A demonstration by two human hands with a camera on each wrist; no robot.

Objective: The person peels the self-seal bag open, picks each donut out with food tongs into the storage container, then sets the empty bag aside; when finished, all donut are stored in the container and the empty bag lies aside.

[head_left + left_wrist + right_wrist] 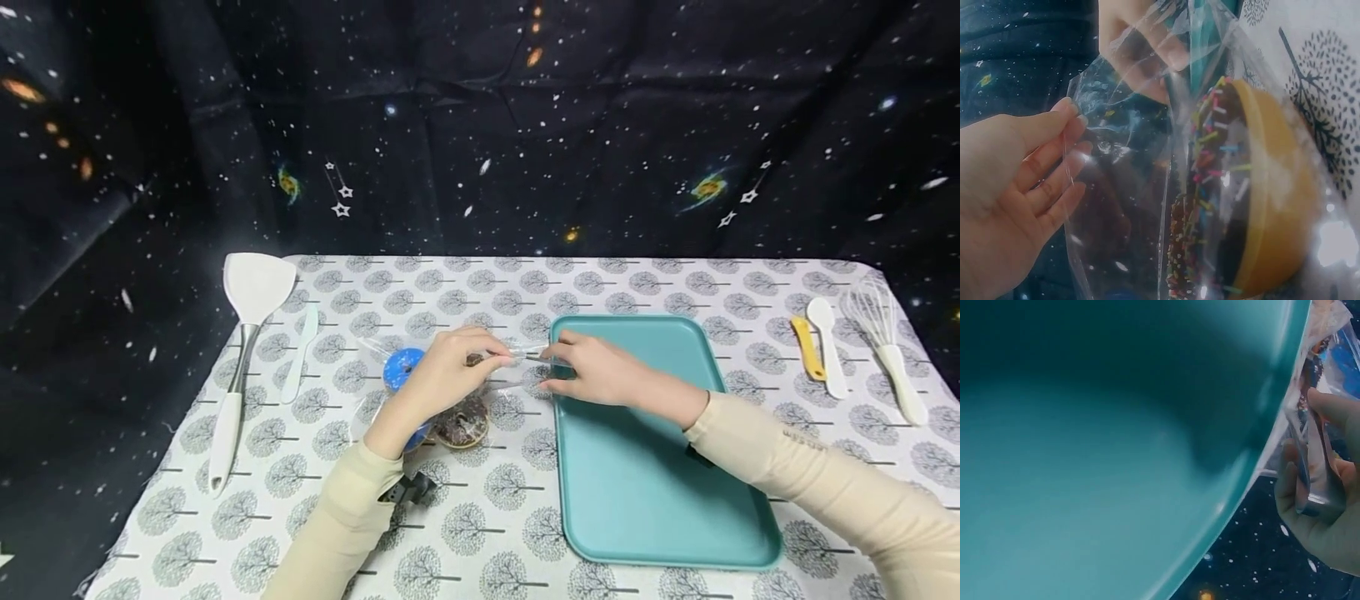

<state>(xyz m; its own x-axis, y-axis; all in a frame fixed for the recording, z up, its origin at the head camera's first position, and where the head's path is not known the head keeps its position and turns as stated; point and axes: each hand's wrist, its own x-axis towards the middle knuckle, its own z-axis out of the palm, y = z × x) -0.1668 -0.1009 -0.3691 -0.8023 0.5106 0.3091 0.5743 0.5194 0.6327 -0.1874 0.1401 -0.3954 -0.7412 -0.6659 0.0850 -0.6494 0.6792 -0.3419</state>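
Observation:
A clear plastic bag [1100,206] holds several toy-like donuts on the tablecloth. Among them are a blue-topped donut [401,367] and a dark chocolate one [463,427]; the left wrist view shows a sprinkled donut [1282,194] close up. My left hand [453,371] pinches the bag's edge between thumb and fingertips. In my right hand [600,371] is a pair of metal tongs [1321,478], gripped near its bent end. The tongs point toward the donuts at the bag's mouth; whether they touch a donut cannot be told.
Under my right forearm lies a teal tray [660,500]. To the left are a white spatula [243,333] and a pale knife [302,354]. On the right lie a yellow-handled tool [807,348], a white spoon [828,350] and a whisk [888,350]. A dark starry cloth [465,125] hangs behind.

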